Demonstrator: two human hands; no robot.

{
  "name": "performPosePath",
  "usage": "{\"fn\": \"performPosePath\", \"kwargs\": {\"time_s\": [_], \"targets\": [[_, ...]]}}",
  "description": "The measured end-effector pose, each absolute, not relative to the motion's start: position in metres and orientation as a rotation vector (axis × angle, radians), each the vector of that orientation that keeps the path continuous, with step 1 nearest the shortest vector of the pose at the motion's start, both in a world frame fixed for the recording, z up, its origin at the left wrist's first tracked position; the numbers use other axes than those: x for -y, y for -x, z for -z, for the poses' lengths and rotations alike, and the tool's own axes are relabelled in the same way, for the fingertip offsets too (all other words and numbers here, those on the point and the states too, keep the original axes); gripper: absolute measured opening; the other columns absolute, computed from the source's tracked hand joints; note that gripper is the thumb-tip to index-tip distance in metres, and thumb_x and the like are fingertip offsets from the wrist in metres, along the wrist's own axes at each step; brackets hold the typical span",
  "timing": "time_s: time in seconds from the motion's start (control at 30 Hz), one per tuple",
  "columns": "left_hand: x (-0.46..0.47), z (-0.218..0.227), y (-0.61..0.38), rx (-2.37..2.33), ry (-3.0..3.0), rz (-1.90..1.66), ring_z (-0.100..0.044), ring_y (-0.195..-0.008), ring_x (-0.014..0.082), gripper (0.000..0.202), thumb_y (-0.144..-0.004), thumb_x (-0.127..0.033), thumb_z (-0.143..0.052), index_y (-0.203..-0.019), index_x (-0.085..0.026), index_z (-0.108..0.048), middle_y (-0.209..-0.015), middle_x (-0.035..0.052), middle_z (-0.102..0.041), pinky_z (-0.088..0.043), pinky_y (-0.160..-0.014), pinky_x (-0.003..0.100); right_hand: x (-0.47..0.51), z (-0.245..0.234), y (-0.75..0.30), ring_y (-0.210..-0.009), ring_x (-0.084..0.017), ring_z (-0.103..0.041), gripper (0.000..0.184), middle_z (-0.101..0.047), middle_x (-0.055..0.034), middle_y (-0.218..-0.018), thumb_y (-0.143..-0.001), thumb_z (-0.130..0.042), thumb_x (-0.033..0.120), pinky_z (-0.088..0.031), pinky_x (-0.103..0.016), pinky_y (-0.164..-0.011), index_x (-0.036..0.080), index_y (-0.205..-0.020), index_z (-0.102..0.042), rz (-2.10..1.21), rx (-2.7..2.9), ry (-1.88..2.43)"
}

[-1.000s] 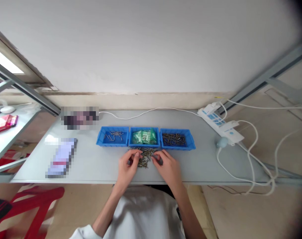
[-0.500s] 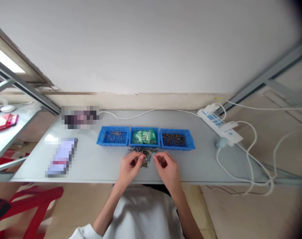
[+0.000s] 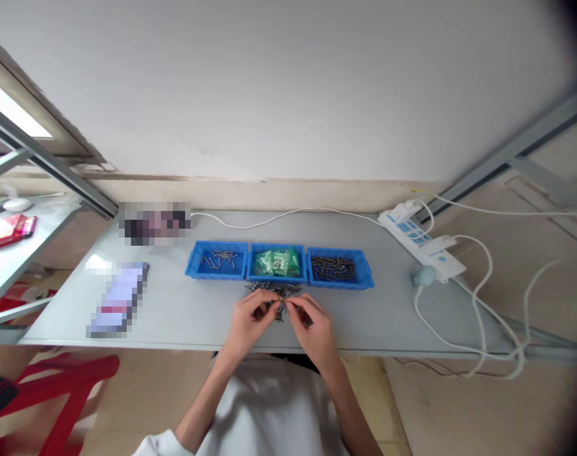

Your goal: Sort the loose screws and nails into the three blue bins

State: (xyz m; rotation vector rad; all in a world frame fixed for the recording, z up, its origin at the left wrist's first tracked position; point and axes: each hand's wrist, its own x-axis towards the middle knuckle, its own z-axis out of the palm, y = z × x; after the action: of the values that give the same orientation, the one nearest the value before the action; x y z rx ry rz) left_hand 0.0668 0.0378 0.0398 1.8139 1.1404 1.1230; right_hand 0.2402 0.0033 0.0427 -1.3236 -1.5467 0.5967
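A loose pile of small dark screws (image 3: 273,291) lies on the grey table (image 3: 183,310) in front of three blue trays. My left hand (image 3: 249,320) and my right hand (image 3: 311,326) meet over the near edge of the pile, fingertips pinched together on a small screw (image 3: 282,302) between them. The left tray (image 3: 216,260) holds a few silver screws. Green plastic pieces fill the middle tray (image 3: 275,261). Dark screws lie in the right tray (image 3: 339,268).
A white power strip (image 3: 421,244) with several white cables lies at the right end of the table. Two blurred flat objects (image 3: 120,297) rest at the left. A red chair (image 3: 55,399) stands below left, and a side shelf (image 3: 12,240) sits at far left.
Both hands have drawn back from the pile and come together at its near edge; the fingertips, apart half a second ago, now pinch a screw between them.
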Motion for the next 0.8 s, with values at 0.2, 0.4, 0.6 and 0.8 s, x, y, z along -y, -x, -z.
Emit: {"fn": "performPosePath", "kwargs": {"time_s": [0.2,0.4,0.6,0.8], "targets": [[-0.0370,-0.0405,-0.0667,-1.172,-1.810,-1.100,-0.057,-0.058,0.0096,0.012,-0.099,-0.024,-0.064,-0.098,-0.021,-0.076,-0.095,0.0040,-0.080,-0.048,-0.058,0.021,-0.0033,-0.0437,-0.2413,-0.065,-0.015,-0.057,0.021,-0.064,-0.0021,-0.079,-0.106,-0.054,0.030,-0.047,-0.027,-0.062,0.021,-0.097,-0.071,-0.649,1.529,1.365],[-0.0370,-0.0403,-0.0663,-1.179,-1.809,-1.086,-0.057,-0.058,0.0096,0.011,-0.098,-0.025,-0.066,-0.099,-0.021,-0.076,-0.095,0.0040,-0.080,-0.050,-0.060,0.021,-0.0036,-0.0438,-0.2422,-0.068,-0.016,-0.060,0.020,-0.065,-0.0021,-0.080,-0.106,-0.055,0.030,-0.048,-0.027,-0.065,0.021,-0.096,-0.070,-0.683,1.517,1.364],[-0.0367,-0.0413,-0.0672,-1.208,-1.789,-1.091,-0.058,-0.058,0.0099,0.012,-0.098,-0.026,-0.066,-0.098,-0.020,-0.077,-0.093,0.0045,-0.081,-0.051,-0.060,0.021,-0.0048,-0.0431,-0.2417,-0.067,-0.015,-0.060,0.020,-0.065,-0.0017,-0.079,-0.106,-0.056,0.030,-0.048,-0.027,-0.065,0.020,-0.097,-0.071,-0.693,1.512,1.353],[-0.0365,-0.0402,-0.0671,-1.236,-1.798,-1.073,-0.059,-0.057,0.0102,0.013,-0.098,-0.028,-0.066,-0.098,-0.021,-0.078,-0.090,0.0040,-0.080,-0.051,-0.060,0.021,-0.0041,-0.0422,-0.2422,-0.069,-0.016,-0.061,0.021,-0.067,-0.0024,-0.081,-0.106,-0.055,0.032,-0.049,-0.027,-0.067,0.021,-0.097,-0.071,-0.709,1.507,1.354]]}}
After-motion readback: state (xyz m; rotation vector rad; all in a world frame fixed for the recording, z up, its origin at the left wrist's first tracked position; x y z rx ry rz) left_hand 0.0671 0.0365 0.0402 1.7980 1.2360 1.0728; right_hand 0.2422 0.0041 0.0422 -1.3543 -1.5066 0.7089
